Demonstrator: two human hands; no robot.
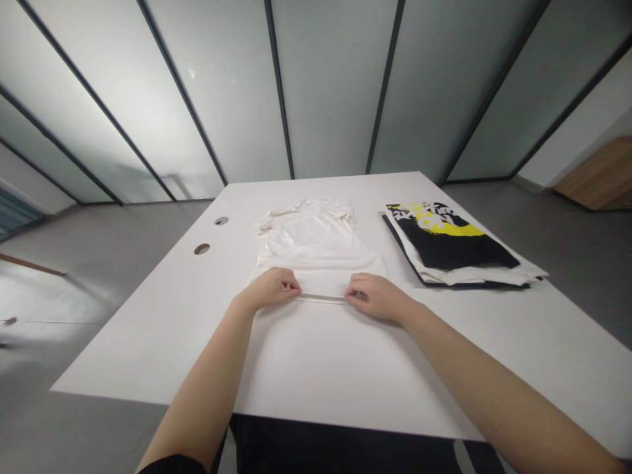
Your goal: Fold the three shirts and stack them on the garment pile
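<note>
A white T-shirt (316,240) lies spread on the white table, its collar and sleeves toward the far side and its hem toward me. My left hand (274,288) pinches the hem near its left part. Further right along the same edge, my right hand (372,295) is closed on the hem too, thumb and fingers pressed together. Between the two hands the hem runs fairly straight, slightly raised, with a thin dark gap under it. Wrinkles cross the shirt's lower body and its sleeves look crumpled.
To the right lies a stack of folded clothes (459,247), the top one black with yellow and white print. The white table (336,368) has two round holes (202,249) on its left. Frosted glass panels (330,85) stand behind it.
</note>
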